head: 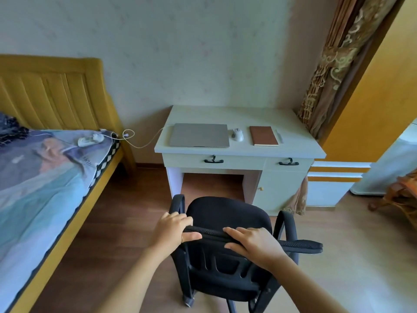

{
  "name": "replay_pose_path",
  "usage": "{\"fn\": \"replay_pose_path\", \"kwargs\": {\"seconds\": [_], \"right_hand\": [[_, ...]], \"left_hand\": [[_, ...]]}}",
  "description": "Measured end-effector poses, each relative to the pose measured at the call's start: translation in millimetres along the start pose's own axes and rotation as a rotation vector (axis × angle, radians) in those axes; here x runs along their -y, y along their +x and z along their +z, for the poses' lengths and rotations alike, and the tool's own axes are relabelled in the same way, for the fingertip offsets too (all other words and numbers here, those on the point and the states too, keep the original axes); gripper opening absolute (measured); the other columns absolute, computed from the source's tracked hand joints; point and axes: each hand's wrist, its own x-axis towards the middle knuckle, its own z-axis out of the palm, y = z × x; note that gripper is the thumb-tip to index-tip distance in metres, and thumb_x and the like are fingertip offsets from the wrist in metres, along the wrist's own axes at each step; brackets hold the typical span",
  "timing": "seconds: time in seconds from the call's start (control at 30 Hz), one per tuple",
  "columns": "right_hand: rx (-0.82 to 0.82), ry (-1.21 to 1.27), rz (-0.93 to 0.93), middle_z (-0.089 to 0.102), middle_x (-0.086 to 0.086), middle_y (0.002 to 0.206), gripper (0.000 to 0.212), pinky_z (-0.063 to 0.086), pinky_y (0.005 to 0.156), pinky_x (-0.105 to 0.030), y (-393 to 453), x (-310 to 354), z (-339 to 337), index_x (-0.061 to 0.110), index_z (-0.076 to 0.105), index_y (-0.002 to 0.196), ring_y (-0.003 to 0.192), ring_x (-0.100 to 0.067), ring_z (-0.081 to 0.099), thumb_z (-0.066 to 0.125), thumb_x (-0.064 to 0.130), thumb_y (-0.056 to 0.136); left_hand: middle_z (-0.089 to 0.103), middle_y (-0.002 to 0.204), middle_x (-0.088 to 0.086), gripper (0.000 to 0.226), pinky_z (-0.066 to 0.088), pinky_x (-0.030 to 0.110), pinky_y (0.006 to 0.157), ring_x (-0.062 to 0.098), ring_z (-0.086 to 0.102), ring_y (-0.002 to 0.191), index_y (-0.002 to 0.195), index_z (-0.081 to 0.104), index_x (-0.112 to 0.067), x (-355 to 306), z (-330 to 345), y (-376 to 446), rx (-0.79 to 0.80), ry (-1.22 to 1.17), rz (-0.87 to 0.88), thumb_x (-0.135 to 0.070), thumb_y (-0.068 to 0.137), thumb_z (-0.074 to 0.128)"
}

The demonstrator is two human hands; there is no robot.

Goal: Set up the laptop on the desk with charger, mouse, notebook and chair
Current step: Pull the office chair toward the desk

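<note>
While the black chair (pixel 228 233) stands on the brown wood floor (pixel 108 222) a little way in front of the white desk (pixel 239 118), two hands hold the top edge of its back. The left hand (pixel 173 229) grips the left end of that edge, with its fingers curled over the top and its thumb underneath. The right hand (pixel 252 241) grips the middle of the edge in the same way. The chair's seat faces the gap under the desk, but it is not pushed in. On the desk, a closed grey laptop (pixel 199 138) lies flat on the left side. A white mouse (pixel 237 134) sits just to the right of the laptop. A brown notebook (pixel 263 135) lies flat to the right of the mouse. A thin white charger cable (pixel 144 144) runs from the far left corner of the laptop, hangs in the air, and reaches a white power strip (pixel 90 140) lying on the bed (pixel 45 177) at the left. A patterned curtain (pixel 329 71) hangs at the far right behind the desk.
</note>
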Motion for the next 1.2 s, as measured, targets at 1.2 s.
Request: {"fn": "replay_pose_path", "kwargs": {"seconds": [1.2], "right_hand": [[-0.009,-0.001,-0.063,0.064,0.005,0.097,0.056,0.049,0.064,-0.033,208.0,-124.3,11.6,0.028,0.046,0.132,0.074,-0.024,0.063,0.023,0.063,0.093]], "left_hand": [[0.062,0.102,-0.006,0.083,0.033,0.033,0.083,0.016,0.055,0.097,0.105,0.060,-0.020,112.0,38.5,167.7,0.339,0.027,-0.219,-0.080,0.073,0.012]]}}
